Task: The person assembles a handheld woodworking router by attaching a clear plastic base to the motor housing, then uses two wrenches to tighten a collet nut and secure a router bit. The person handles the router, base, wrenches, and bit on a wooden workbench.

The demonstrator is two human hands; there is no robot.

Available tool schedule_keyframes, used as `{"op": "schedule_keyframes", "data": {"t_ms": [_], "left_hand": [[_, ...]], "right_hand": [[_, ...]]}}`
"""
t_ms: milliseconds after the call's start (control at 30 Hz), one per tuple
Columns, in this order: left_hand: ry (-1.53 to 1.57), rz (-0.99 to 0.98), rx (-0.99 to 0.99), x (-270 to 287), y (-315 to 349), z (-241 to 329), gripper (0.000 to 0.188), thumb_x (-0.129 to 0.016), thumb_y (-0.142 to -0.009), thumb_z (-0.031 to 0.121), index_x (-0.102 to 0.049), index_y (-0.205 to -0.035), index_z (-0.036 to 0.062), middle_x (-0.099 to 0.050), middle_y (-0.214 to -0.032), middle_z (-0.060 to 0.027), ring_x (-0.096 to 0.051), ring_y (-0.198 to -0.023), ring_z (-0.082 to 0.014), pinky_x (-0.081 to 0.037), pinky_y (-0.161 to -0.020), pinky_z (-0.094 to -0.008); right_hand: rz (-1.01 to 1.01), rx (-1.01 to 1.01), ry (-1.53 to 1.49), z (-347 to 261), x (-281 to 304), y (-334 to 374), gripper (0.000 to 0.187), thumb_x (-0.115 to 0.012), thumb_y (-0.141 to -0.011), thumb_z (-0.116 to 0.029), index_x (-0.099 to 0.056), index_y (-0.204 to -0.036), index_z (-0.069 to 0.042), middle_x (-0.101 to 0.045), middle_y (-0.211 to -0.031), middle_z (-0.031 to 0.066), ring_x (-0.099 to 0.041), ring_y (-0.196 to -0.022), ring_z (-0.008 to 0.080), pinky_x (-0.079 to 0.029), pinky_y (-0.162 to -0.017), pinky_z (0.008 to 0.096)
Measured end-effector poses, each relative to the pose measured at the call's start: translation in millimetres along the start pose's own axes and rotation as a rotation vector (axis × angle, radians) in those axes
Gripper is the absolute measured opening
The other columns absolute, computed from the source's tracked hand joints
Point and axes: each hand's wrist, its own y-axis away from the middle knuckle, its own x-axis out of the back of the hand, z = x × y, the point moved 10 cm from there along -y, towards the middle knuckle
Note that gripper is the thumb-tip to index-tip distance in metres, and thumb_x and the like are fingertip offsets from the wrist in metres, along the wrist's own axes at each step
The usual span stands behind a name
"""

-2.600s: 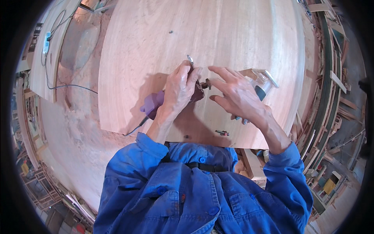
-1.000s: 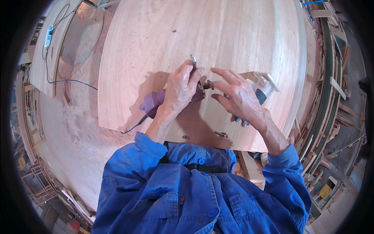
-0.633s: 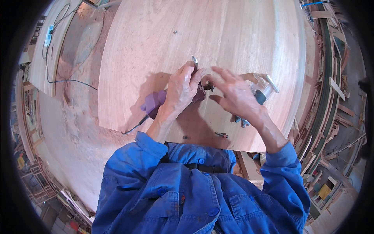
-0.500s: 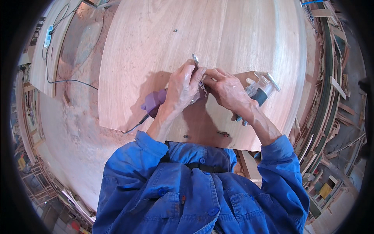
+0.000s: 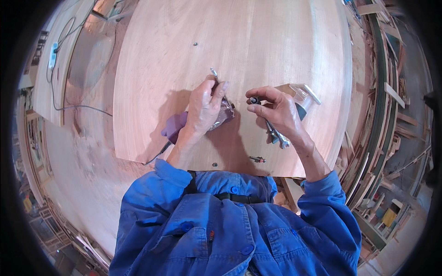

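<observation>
Dark round part [image 5: 254, 100]: I judge it light, hard, perhaps slippery; best held by its rim.
Right hand [image 5: 282, 112]: thumb and forefinger pinch that part above the wooden panel [image 5: 161, 46].
Purple power tool [image 5: 174, 125]: likely heavy, stiff; I'd grasp its body, toward the panel's near-left corner.
Left hand [image 5: 201, 106]: fingers curled over the tool.

Purple power tool [image 5: 175, 125], small dark collar [image 5: 254, 100]: held apart
Slanted in left hand [image 5: 202, 105]; pinched in right hand [image 5: 282, 111], hole showing
</observation>
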Motion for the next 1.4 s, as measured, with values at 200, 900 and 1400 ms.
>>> {"op": "schedule_keyframes", "data": {"t_ms": [200,900,1400], "left_hand": [[-0.304,-0.005,0.254,36.1,-17.6,14.8,0.037,-0.054,-0.104,0.036,-0.059,-0.099,-0.0008,-0.063,-0.075,-0.0098,-0.060,-0.065,-0.0201,-0.048,-0.060,-0.0320],[-0.056,-0.264,-0.146,-24.3,81.6,101.3,0.046,-0.075,-0.085,0.006,-0.055,-0.125,0.0011,-0.063,-0.105,-0.0143,-0.068,-0.091,-0.0240,-0.056,-0.078,-0.0333],[-0.211,-0.678,-0.159,-21.7,123.1,112.5,0.030,-0.069,-0.086,0.007,-0.053,-0.111,0.0030,-0.057,-0.095,-0.0164,-0.065,-0.080,-0.0365,-0.052,-0.063,-0.0448]], "right_hand": [[-0.018,-0.096,-0.298,5.5,-2.8,24.7,0.029,-0.070,-0.092,-0.005,-0.066,-0.120,-0.001,-0.067,-0.103,0.0003,-0.053,-0.073,0.0026,-0.045,-0.060,0.0184],[0.345,0.025,-1.052,20.1,-43.8,79.7,0.026,-0.063,-0.098,-0.007,-0.060,-0.123,-0.001,-0.060,-0.135,0.0144,-0.059,-0.122,0.0198,-0.051,-0.103,0.0357],[-0.007,-0.161,-0.445,-6.6,-41.7,126.2,0.022,-0.075,-0.090,-0.009,-0.062,-0.107,-0.001,-0.065,-0.088,0.0008,-0.061,-0.078,0.0054,-0.051,-0.068,0.0218]]}}
